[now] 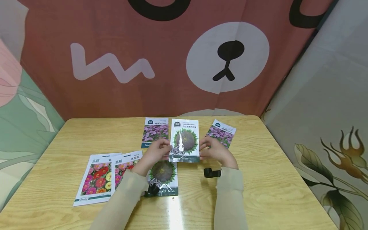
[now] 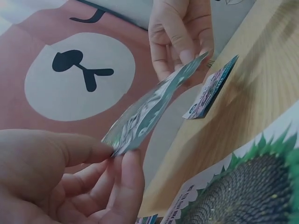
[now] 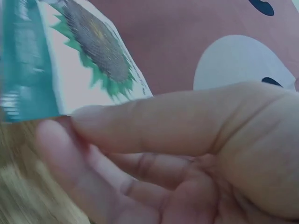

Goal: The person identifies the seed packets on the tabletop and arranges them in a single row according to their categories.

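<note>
Both hands hold a sunflower seed packet upright above the table, its printed front showing in the head view. My left hand pinches its lower left edge between thumb and fingers, seen closely in the left wrist view. On the opposite edge, my right hand pinches the packet near its green bottom band, thumb over the corner in the right wrist view. Beneath, a second sunflower seed packet lies on the table, partly covered by the left hand and the raised packet.
Two purple-flower seed packets lie behind the hands, one on each side. At the left, two seed packets with red and yellow flowers overlap, one partly under the left forearm. A bear-print cloth hangs behind the wooden table.
</note>
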A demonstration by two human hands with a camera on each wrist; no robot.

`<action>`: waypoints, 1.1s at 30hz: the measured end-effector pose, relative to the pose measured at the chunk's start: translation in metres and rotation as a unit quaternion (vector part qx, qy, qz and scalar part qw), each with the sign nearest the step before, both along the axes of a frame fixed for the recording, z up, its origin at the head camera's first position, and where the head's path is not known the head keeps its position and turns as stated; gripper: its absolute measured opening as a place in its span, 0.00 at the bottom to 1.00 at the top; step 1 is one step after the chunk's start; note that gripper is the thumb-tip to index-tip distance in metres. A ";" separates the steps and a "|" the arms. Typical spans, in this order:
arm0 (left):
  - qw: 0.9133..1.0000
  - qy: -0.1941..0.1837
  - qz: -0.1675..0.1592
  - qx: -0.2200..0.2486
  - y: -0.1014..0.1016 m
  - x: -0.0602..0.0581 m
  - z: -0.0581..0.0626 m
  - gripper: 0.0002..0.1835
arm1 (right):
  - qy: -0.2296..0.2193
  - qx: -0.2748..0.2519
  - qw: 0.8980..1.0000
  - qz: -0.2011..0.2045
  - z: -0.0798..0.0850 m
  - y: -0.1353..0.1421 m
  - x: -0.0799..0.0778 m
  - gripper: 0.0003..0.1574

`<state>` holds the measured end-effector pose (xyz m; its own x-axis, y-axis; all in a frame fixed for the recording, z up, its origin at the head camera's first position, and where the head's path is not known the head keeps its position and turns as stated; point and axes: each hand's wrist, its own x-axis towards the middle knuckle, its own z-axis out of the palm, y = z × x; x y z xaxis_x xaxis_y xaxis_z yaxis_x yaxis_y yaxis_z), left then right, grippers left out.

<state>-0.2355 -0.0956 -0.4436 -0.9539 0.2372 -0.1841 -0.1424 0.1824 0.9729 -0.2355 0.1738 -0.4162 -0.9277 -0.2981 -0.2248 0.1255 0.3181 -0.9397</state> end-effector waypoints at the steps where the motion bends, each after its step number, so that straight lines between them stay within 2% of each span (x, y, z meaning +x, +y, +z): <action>1: 1.000 -0.005 -0.007 -0.002 0.000 0.001 0.001 0.12 | -0.004 0.002 1.000 0.005 0.000 0.002 0.001 0.20; 5: 0.999 -0.016 -0.039 -0.003 0.001 0.003 0.001 0.13 | -0.027 0.005 0.999 0.027 0.000 0.008 0.004 0.21; 10: 0.997 -0.016 -0.070 -0.007 0.002 0.007 0.001 0.15 | -0.045 0.005 0.998 0.048 -0.001 0.015 0.005 0.29; 17: 0.991 -0.028 -0.123 -0.035 0.007 0.015 0.004 0.12 | -0.050 0.018 0.998 0.022 -0.006 0.020 0.004 0.31; 26: 0.990 -0.027 -0.129 -0.050 0.018 0.021 -0.005 0.12 | -0.056 0.040 0.998 0.009 -0.009 0.023 0.004 0.25; 33: 0.987 -0.035 -0.143 -0.067 0.022 0.023 -0.008 0.21 | -0.063 0.061 0.996 0.011 -0.014 0.020 0.002 0.23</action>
